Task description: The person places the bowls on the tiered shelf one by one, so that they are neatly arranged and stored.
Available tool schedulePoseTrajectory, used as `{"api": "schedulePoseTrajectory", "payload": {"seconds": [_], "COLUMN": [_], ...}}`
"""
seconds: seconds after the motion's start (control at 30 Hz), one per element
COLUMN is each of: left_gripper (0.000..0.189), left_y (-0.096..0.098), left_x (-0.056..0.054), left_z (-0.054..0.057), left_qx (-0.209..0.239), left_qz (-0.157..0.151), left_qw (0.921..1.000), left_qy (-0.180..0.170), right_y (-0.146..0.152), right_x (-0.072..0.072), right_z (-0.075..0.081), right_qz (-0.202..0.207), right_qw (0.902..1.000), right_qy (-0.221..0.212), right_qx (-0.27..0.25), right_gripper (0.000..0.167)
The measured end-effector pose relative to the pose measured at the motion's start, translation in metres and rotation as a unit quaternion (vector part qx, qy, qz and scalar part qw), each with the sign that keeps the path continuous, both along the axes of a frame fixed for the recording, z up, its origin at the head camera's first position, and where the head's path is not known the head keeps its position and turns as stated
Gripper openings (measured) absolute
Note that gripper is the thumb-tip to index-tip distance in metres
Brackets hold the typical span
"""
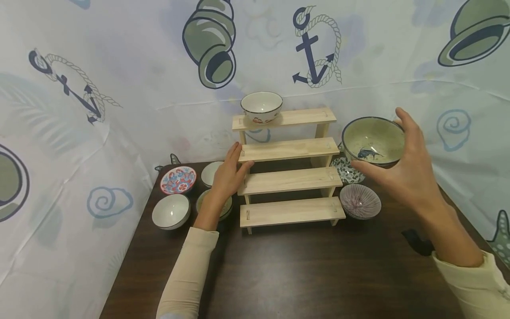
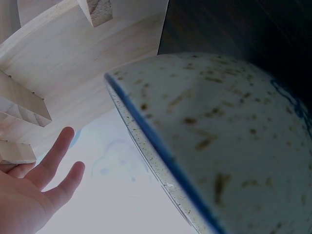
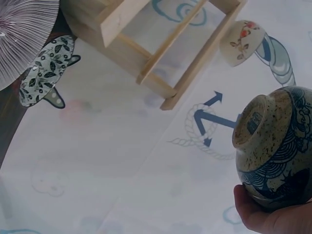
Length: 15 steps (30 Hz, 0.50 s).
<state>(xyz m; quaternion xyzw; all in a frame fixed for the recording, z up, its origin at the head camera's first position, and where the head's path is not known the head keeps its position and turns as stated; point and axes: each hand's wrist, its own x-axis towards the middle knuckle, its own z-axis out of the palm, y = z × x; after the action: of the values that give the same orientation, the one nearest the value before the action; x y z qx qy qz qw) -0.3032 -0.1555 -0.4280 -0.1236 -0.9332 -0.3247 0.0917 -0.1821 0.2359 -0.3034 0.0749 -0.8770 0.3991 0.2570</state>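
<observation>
My right hand (image 1: 418, 177) holds a greenish bowl (image 1: 372, 137) in the air, right of a wooden tiered stand (image 1: 291, 180). Thumb and fingers grip its opposite sides. Inside the bowl is a blue fish; the right wrist view shows blue wave patterns on its speckled outside. My left hand (image 1: 228, 177) touches the left end of the stand's second tier from the top, its visible fingers fairly straight. On the top tier, toward the left, sits a white bowl (image 1: 261, 104) with a dark rim and red flowers. Close to the left wrist camera is a speckled, blue-rimmed bowl (image 2: 209, 122).
Left of the stand are a red-and-blue patterned bowl (image 1: 178, 180), a plain white bowl (image 1: 171, 212) and another white bowl (image 1: 211, 173), partly hidden. On the right stand a purple-streaked bowl (image 1: 360, 201) and a leaf-patterned bowl (image 1: 348, 170). Printed cloth (image 1: 139, 44) surrounds the dark table (image 1: 299, 266).
</observation>
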Motion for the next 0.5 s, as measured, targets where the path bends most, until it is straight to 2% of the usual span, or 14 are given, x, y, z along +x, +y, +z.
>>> {"api": "schedulePoseTrajectory", "payload": {"seconds": [0.5], "left_gripper": [0.076], "left_y": [0.0015], "left_x": [0.0004], "left_z": [0.0000], "left_qx": [0.001], "left_qz": [0.007], "left_qw": [1.0000], "left_qy": [-0.003], "right_y": [-0.0097], "right_x": [-0.0072], "right_z": [0.0106], "right_qz": [0.014], "right_qw": [0.9998], "right_qy": [0.016], "right_qx": [-0.006], "right_gripper": [0.120]}}
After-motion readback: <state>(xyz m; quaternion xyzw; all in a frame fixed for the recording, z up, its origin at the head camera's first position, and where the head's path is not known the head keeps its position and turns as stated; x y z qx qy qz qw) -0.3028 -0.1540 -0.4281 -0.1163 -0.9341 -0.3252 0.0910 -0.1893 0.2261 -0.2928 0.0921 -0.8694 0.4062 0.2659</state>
